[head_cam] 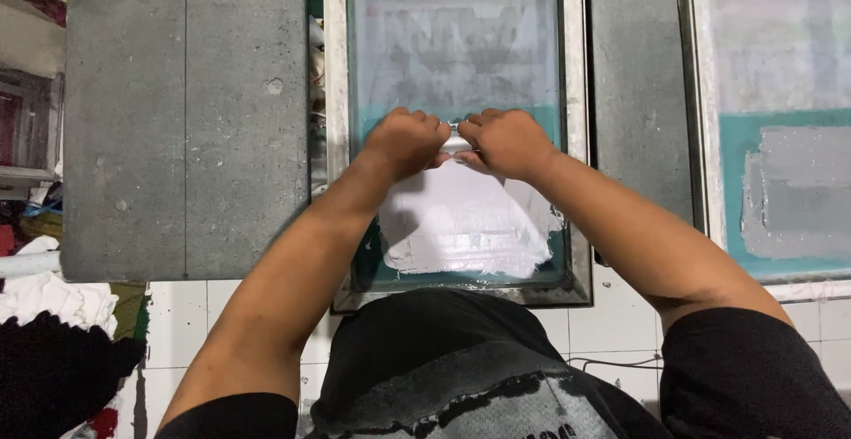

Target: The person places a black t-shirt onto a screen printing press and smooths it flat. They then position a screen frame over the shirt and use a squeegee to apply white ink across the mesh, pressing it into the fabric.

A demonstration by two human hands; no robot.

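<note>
A screen-printing frame [336, 67] with a teal mesh lies flat in front of me, smeared with white ink [461, 222] in its near half. My left hand [403, 140] and my right hand [507, 140] are side by side on the middle of the mesh, both closed on a squeegee [456, 142]. Only a small pale piece of the squeegee shows between my knuckles. The rest of it is hidden under my fingers.
A grey slab [186, 120] lies to the left of the frame and a narrower grey slab [638, 85] to the right. A second teal-mesh frame [780, 120] sits at the far right. Piled cloth [53, 315] lies at the lower left on white tiles [612, 315].
</note>
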